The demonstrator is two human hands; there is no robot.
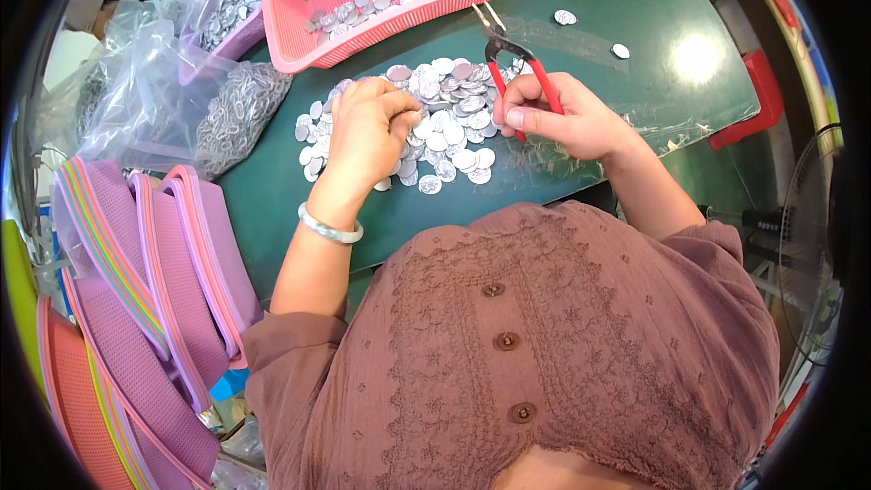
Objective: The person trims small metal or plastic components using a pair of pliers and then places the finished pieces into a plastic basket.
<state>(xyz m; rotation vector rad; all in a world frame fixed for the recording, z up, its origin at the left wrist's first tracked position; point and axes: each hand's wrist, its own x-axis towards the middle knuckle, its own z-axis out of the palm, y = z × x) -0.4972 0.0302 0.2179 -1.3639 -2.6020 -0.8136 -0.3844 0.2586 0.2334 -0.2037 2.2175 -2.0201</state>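
Observation:
Red-handled pliers (551,89) rest in my right hand (561,118), their jaws apart and pointing away toward the pink basket. My left hand (370,127), with a pale bangle (330,225) at its wrist, is over the left part of a heap of silver oval metal discs (439,118). Its thumb and fingers are pinched together; whatever they hold is hidden. The heap spreads between both hands on the green tabletop (581,63). Some discs show embossed patterns.
Behind the heap stands a pink plastic basket (318,50) with some discs and a small label inside. Left of it are a purple basket (190,53) of metal pieces and a clear bag (240,118) of metal links. Stacked baskets (195,263) stand lower left. Two loose discs (564,17) lie far right.

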